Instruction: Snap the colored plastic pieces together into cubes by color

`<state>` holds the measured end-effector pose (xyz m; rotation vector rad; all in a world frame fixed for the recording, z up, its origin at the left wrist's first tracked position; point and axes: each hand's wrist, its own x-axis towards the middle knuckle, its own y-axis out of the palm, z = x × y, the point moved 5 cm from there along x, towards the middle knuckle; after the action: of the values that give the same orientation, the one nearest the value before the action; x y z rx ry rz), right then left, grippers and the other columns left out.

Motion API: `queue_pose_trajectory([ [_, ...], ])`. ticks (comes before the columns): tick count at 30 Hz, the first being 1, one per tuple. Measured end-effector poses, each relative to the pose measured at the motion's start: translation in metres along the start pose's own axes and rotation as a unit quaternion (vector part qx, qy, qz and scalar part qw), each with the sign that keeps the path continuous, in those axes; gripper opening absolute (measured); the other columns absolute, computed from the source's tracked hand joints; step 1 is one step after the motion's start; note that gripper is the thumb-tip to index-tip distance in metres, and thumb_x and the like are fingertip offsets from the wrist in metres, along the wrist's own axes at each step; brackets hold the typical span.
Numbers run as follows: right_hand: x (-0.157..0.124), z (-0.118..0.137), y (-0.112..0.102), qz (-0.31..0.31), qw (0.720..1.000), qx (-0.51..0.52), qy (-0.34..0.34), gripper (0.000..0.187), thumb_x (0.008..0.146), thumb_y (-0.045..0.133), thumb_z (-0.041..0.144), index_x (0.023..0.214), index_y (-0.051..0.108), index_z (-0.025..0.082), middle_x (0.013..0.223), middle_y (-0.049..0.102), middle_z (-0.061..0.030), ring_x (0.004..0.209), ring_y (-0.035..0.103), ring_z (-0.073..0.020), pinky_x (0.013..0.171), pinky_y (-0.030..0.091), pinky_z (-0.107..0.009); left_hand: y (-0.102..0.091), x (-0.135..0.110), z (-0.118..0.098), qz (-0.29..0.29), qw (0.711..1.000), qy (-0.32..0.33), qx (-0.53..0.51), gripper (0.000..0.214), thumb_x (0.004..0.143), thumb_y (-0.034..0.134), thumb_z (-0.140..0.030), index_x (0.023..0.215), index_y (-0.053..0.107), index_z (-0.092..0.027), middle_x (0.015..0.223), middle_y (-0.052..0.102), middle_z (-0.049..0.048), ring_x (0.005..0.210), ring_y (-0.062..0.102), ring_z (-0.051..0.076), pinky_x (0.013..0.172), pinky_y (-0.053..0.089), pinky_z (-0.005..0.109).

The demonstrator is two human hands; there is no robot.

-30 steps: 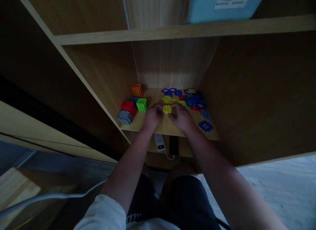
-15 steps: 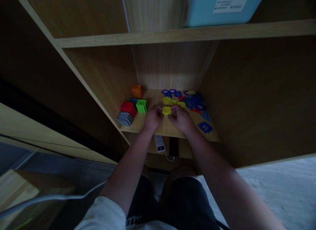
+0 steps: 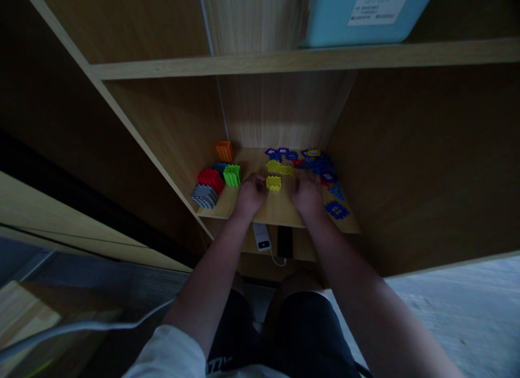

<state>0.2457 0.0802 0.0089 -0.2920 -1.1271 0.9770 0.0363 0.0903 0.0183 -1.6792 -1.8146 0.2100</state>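
A small stack of yellow interlocking plastic tiles (image 3: 273,183) rests on the middle of the shelf. Just left of it is my left hand (image 3: 251,195), fingers loosely bent and apart, tips close to the stack's left edge; whether they touch it I cannot make out. My right hand (image 3: 307,193) reaches down to the right of the stack, over the spot by the loose yellow tiles (image 3: 280,168). Its fingertips are hidden behind the hand, so any tile under them does not show.
Sorted stacks stand at the left: orange (image 3: 225,151), green (image 3: 232,175), red (image 3: 210,180) and grey tiles (image 3: 204,196). Mixed blue and red pieces (image 3: 323,165) pile up at the right. A blue bin (image 3: 365,34) sits on the upper shelf; a white power bank (image 3: 262,237) lies below.
My right hand has left the yellow stack and moved right, over where a loose yellow tile lay. My left hand stays beside the stack.
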Motion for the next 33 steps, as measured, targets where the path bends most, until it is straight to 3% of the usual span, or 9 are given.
queue_pose_trajectory([
  [3, -0.005, -0.003, 0.007, 0.008, 0.999, -0.049, 0.018, 0.042, 0.101, 0.046, 0.017, 0.132, 0.074, 0.012, 0.126, 0.076, -0.0254, 0.121, 0.066, -0.0430, 0.107, 0.052, -0.063, -0.001, 0.000, 0.000, -0.009, 1.000, -0.009, 0.011, 0.026, 0.089, 0.067, -0.003, 0.107, 0.069, -0.022, 0.104, 0.082, 0.0073, 0.094, 0.079, 0.023, 0.083, 0.058, 0.033],
  [7, -0.009, -0.002, 0.005, -0.013, 0.998, -0.061, 0.026, 0.032, 0.100, 0.053, 0.017, 0.117, 0.080, 0.018, 0.115, 0.078, -0.0220, 0.117, 0.066, -0.0408, 0.100, 0.055, -0.057, -0.002, 0.000, -0.001, -0.018, 1.000, -0.007, 0.018, 0.024, 0.091, 0.066, -0.003, 0.107, 0.069, -0.020, 0.107, 0.083, 0.0095, 0.097, 0.079, 0.024, 0.085, 0.059, 0.034],
  [13, -0.003, 0.006, 0.000, 0.109, 0.974, -0.185, 0.078, 0.027, 0.104, 0.055, 0.018, 0.108, 0.081, 0.013, 0.114, 0.079, -0.0198, 0.111, 0.070, -0.0343, 0.096, 0.053, -0.044, -0.003, -0.002, -0.001, -0.013, 1.000, -0.021, 0.019, 0.024, 0.092, 0.067, -0.004, 0.108, 0.069, -0.021, 0.106, 0.083, 0.0078, 0.097, 0.078, 0.023, 0.087, 0.059, 0.032],
  [16, -0.003, 0.011, -0.005, 0.125, 0.968, -0.194, 0.101, 0.026, 0.106, 0.056, 0.019, 0.109, 0.081, 0.012, 0.116, 0.078, -0.0206, 0.112, 0.070, -0.0343, 0.096, 0.052, -0.044, -0.004, -0.002, -0.002, -0.016, 1.000, -0.019, 0.012, 0.023, 0.092, 0.067, -0.004, 0.108, 0.069, -0.021, 0.107, 0.083, 0.0082, 0.098, 0.079, 0.023, 0.087, 0.059, 0.033],
  [24, -0.008, 0.005, -0.004, 0.062, 0.979, -0.171, 0.088, 0.025, 0.103, 0.056, 0.020, 0.102, 0.080, 0.014, 0.117, 0.075, -0.0252, 0.114, 0.068, -0.0417, 0.095, 0.055, -0.054, -0.005, -0.002, 0.000, -0.033, 0.999, -0.009, -0.013, 0.015, 0.095, 0.069, -0.008, 0.103, 0.070, -0.022, 0.104, 0.083, 0.0079, 0.095, 0.078, 0.023, 0.085, 0.059, 0.034],
  [28, -0.009, 0.004, -0.006, -0.006, 0.990, -0.112, 0.081, 0.026, 0.104, 0.053, 0.021, 0.098, 0.078, 0.015, 0.115, 0.073, -0.0287, 0.116, 0.064, -0.0452, 0.095, 0.054, -0.061, -0.005, 0.000, 0.004, -0.040, 0.999, -0.001, -0.022, 0.018, 0.093, 0.069, -0.007, 0.102, 0.070, -0.022, 0.103, 0.082, 0.0075, 0.094, 0.078, 0.023, 0.084, 0.058, 0.034],
  [30, -0.009, 0.007, -0.010, -0.040, 0.995, -0.068, 0.059, 0.030, 0.107, 0.049, 0.024, 0.101, 0.077, 0.016, 0.117, 0.071, -0.0287, 0.116, 0.062, -0.0449, 0.098, 0.052, -0.065, -0.005, 0.000, 0.005, -0.045, 0.998, 0.010, -0.030, 0.019, 0.091, 0.068, -0.006, 0.102, 0.069, -0.022, 0.102, 0.081, 0.0068, 0.094, 0.077, 0.023, 0.085, 0.058, 0.034],
  [33, -0.007, 0.020, -0.015, -0.041, 0.999, -0.007, -0.029, 0.030, 0.111, 0.048, 0.032, 0.108, 0.074, 0.018, 0.117, 0.070, -0.0231, 0.115, 0.060, -0.0408, 0.103, 0.051, -0.063, -0.005, -0.002, 0.001, -0.048, 0.996, 0.053, -0.059, 0.022, 0.092, 0.068, -0.008, 0.109, 0.069, -0.022, 0.099, 0.079, 0.0046, 0.092, 0.075, 0.021, 0.086, 0.058, 0.033],
])
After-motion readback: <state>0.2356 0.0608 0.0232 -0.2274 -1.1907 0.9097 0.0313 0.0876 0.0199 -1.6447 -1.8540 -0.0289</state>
